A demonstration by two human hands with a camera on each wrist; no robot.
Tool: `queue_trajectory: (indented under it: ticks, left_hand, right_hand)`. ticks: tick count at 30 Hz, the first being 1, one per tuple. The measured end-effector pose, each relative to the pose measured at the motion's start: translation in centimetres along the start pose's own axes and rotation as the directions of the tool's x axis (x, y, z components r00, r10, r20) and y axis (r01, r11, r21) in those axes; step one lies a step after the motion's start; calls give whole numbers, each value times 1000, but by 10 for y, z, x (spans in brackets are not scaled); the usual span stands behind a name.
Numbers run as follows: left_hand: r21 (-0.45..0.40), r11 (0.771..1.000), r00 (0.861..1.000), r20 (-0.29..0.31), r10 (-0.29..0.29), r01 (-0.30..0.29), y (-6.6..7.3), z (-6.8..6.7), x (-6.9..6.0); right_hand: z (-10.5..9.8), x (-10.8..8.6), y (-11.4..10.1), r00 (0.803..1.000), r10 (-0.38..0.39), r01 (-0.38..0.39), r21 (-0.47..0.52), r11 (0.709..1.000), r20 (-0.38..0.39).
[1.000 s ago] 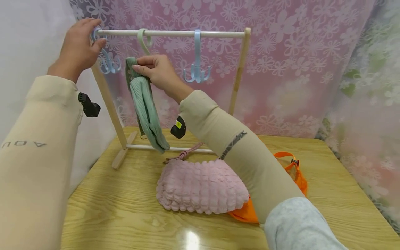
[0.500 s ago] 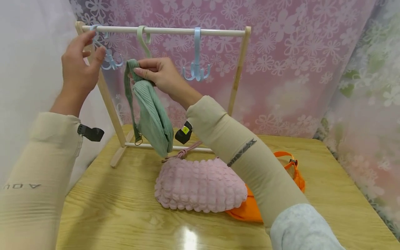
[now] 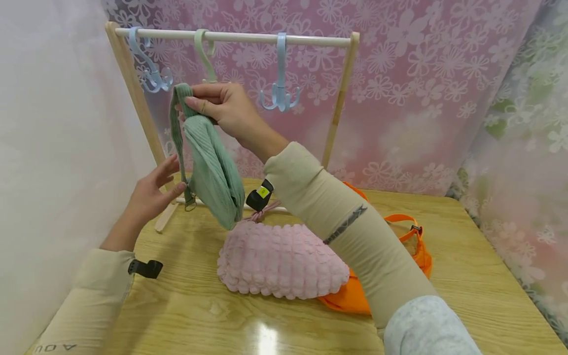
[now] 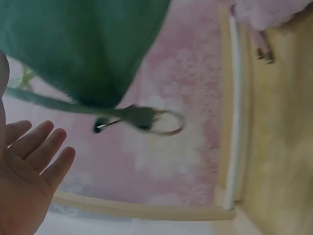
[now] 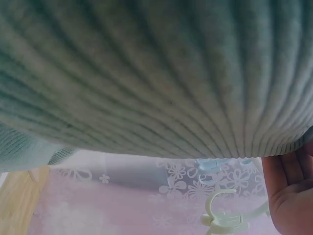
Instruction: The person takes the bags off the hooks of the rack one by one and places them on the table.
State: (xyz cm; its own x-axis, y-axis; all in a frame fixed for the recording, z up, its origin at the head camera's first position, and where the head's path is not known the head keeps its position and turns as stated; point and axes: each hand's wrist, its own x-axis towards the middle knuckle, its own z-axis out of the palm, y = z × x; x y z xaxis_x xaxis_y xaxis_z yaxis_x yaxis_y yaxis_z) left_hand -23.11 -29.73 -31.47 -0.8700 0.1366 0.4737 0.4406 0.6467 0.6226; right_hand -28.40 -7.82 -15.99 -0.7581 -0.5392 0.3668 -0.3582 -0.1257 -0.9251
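My right hand (image 3: 232, 108) pinches the shoulder strap of a green ribbed corduroy bag (image 3: 210, 165) near its top. The bag hangs tilted in front of the rack, just below the green hook (image 3: 204, 56). In the right wrist view the ribbed cloth (image 5: 146, 88) fills most of the picture, with part of the right hand (image 5: 293, 200) at the edge. My left hand (image 3: 153, 195) is beside the lower strap, fingers extended. The left wrist view has that hand (image 4: 29, 181) apart from the strap, whose end carries a metal ring (image 4: 182, 125).
A white rail (image 3: 239, 36) on wooden legs also carries a left blue hook (image 3: 153, 76) and a right blue hook (image 3: 280, 74). On the wooden table (image 3: 195, 315) lie a pink puffy bag (image 3: 279, 261) and, partly behind it, an orange bag (image 3: 348, 296).
My left hand has come away from the left blue hook and down to the lower strap. The green bag has turned to show more of its side, still in my right hand.
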Motion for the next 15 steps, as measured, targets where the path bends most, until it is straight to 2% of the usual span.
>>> queue_trajectory:
  ticks: [5, 11, 15]
  left_hand:
    - [-34, 997, 996, -54, -64, 63, -14, 20, -15]
    - [-111, 989, 987, -117, -112, 99, -25, 32, -21]
    - [-74, 989, 982, -131, -139, 130, -29, 34, -22]
  right_hand:
    - [5, -3, 3, 1000, -8, 8, 42, 999, 11]
    - [12, -5, 8, 1000, 17, -19, 85, 996, 25]
    - [16, -8, 11, 1000, 20, -21, 77, 997, 18]
